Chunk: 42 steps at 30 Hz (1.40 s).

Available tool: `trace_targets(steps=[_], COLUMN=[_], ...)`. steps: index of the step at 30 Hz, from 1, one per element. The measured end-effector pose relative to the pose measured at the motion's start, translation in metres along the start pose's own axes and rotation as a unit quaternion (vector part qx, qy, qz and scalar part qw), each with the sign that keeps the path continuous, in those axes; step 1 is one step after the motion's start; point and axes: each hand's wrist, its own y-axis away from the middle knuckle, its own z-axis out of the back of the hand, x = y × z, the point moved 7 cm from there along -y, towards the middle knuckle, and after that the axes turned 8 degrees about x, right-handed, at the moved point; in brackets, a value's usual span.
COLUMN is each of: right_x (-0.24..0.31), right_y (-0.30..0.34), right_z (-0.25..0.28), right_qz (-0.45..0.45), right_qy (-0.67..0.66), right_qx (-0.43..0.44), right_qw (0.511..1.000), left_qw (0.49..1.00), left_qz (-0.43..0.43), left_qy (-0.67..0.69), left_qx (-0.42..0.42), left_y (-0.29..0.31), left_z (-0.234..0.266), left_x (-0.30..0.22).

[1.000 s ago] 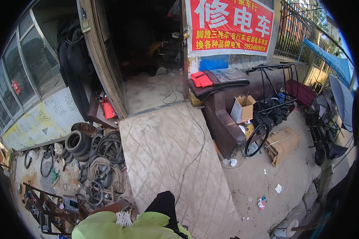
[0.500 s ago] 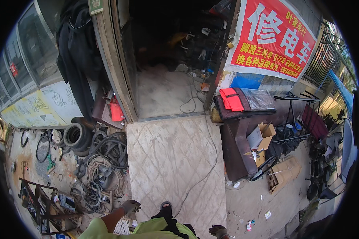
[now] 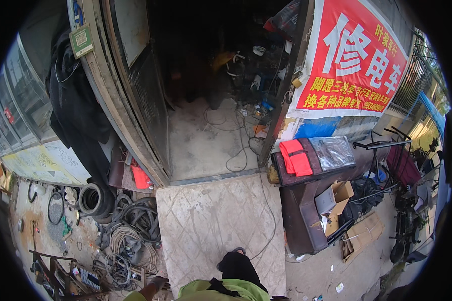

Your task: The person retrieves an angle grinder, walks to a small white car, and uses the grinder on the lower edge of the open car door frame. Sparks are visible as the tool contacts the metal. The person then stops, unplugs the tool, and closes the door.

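My left hand (image 3: 159, 282), in a greyish glove, hangs low beside the left edge of the tiled ramp (image 3: 211, 226). Nothing shows in it and its fingers look loosely extended, though small in the picture. Nearest to it lie coils of cable (image 3: 118, 268) on the ground. Only a sliver of my right hand (image 3: 280, 298) shows at the lower edge; its fingers are hidden. One dark trouser leg (image 3: 238, 271) is forward on the ramp, with the shoe tip showing. Ahead, the ramp meets a dark doorway (image 3: 211, 178) with a metal threshold.
Old tyres (image 3: 93, 199) and a rusty metal frame (image 3: 55, 273) lie at left. A thin cable (image 3: 275, 220) runs along the ramp's right side. At right stand a brown sofa (image 3: 301, 215), an open cardboard box (image 3: 341, 193) and a flattened carton (image 3: 362, 233). A padlock (image 3: 297, 83) hangs by the doorway.
The view has come closer to the doorway and tilted up, so the ramp sits lower. One leg has stepped forward. My right hand has dropped almost out of the picture.
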Motion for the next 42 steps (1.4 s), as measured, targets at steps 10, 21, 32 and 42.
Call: trace_targets(steps=[10, 21, 32, 42], right_x=[0.387, 0.581, 0.609, 0.721], right_y=[-0.05, -0.107, -0.058, -0.129], right_z=[-0.07, -0.183, -0.227, -0.275], right_qz=[-0.061, -0.112, -0.133, -0.107], right_qy=[0.023, -0.025, 0.023, 0.062], right_qx=[0.071, 0.138, -0.014, -0.072], right_qw=[0.995, 0.984, 0.991, 0.99], left_qw=[0.987, 0.996, 0.976, 0.993], left_qz=[-0.148, -0.013, -0.216, -0.109], left_qy=[0.043, 0.077, 0.022, -0.052], left_qx=[0.05, 0.031, -0.031, -0.017], left_y=[0.061, 0.055, 0.118, 0.143], left_z=[-0.06, -0.05, -0.001, -0.085], left_x=[-0.142, -0.239, -0.666, -0.787])
